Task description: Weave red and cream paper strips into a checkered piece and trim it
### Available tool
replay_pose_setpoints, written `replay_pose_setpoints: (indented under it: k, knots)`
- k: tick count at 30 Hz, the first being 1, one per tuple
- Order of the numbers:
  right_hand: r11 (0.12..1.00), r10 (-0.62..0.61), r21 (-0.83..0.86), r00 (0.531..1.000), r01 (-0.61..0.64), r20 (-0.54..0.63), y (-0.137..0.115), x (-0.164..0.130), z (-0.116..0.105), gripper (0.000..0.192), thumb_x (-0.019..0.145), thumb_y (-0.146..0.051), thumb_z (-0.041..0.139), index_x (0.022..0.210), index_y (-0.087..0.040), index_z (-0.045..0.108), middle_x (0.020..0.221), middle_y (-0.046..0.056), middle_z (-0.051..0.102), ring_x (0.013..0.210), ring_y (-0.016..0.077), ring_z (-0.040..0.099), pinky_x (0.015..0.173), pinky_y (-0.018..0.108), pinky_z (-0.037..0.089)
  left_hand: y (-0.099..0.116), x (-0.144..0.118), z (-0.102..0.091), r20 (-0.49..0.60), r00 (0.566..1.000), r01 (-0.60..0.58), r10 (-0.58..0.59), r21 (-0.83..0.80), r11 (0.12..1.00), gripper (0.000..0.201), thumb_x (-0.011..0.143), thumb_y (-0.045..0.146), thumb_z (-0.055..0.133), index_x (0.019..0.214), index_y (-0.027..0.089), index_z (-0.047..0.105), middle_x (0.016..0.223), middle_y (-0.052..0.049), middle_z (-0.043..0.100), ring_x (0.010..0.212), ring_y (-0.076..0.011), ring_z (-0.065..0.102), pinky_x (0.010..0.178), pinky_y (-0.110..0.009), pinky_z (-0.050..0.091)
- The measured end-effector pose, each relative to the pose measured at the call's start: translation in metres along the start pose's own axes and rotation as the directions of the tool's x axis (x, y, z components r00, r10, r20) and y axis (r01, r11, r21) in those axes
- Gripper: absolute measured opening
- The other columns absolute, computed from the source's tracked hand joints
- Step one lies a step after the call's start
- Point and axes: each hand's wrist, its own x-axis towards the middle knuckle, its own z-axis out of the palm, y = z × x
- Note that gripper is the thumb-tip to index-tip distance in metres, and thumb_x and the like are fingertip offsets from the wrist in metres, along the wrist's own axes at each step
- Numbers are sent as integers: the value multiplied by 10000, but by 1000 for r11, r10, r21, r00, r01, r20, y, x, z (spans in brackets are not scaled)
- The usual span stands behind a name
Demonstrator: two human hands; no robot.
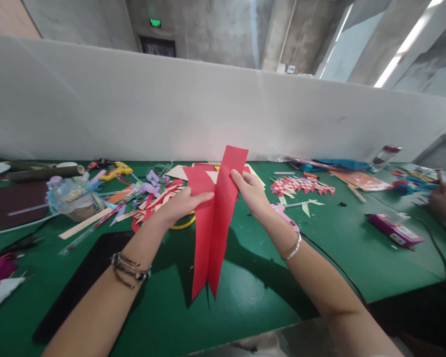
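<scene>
- Both hands are up over the green tabletop (267,292), sharing a folded red paper (213,223).
- Left hand (182,203) has its grip pinching the paper's left edge, thumb on the front.
- Right hand (250,191) pinches the right strip near its top.
- The paper hangs point-down, clear of the tabletop.
- Right of the paper lies a red-and-white woven piece (301,186); left of it, a scrap pile (152,198) and a yellow glue gun (115,171).

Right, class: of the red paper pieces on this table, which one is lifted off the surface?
The long red strip, pinched by both hands; the red-and-white woven piece lies flat.
</scene>
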Motion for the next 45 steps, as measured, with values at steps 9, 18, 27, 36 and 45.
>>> replay_pose_setpoints:
  k: [9, 18, 27, 36, 45]
  knots:
    - [962, 38, -275, 990, 1, 139, -9, -9, 2, 415, 785, -501, 530, 532, -203, 389, 432, -53, 454, 430, 86, 460, 456, 218, 331, -1, 3, 1, -71, 996, -40, 47, 99, 994, 317, 705, 486, 580, 844, 213, 663, 867, -30, 726, 861, -285, 659, 721, -340, 505]
    - [976, 66, -217, 983, -28, 173, -7, -7, 1, 434, 839, -466, 464, 505, -190, 445, 382, -43, 451, 370, 82, 449, 416, 210, 330, 5, 1, -6, -69, 997, 33, -39, -78, 996, 343, 701, 538, 599, 723, 200, 652, 606, -17, 689, 659, -235, 668, 587, -290, 512]
    - [986, 87, -152, 993, -73, 85, -8, -5, -3, 418, 801, -520, 502, 554, -185, 479, 414, -44, 471, 368, 73, 431, 401, 208, 319, 7, 3, -17, -119, 993, -27, -6, -272, 962, 323, 761, 433, 587, 921, 173, 692, 823, -87, 730, 791, -250, 685, 696, -339, 551]
    - [999, 11, 30, 1000, -12, 13, -6, -4, -1, 396, 814, -503, 493, 584, -180, 509, 458, -32, 488, 399, 77, 429, 414, 206, 341, -3, 0, -1, 31, 997, -63, 68, -158, 985, 429, 665, 489, 685, 1025, 254, 690, 1064, -49, 703, 985, -280, 639, 819, -356, 517]
    - [976, -2, -214, 990, 32, 139, -7, -12, -1, 363, 751, -512, 573, 605, -184, 516, 530, -32, 518, 498, 93, 473, 496, 214, 378, -6, 4, 1, -259, 963, -54, 70, 69, 996, 438, 698, 602, 580, 872, 208, 662, 870, -51, 726, 893, -283, 650, 773, -331, 490]
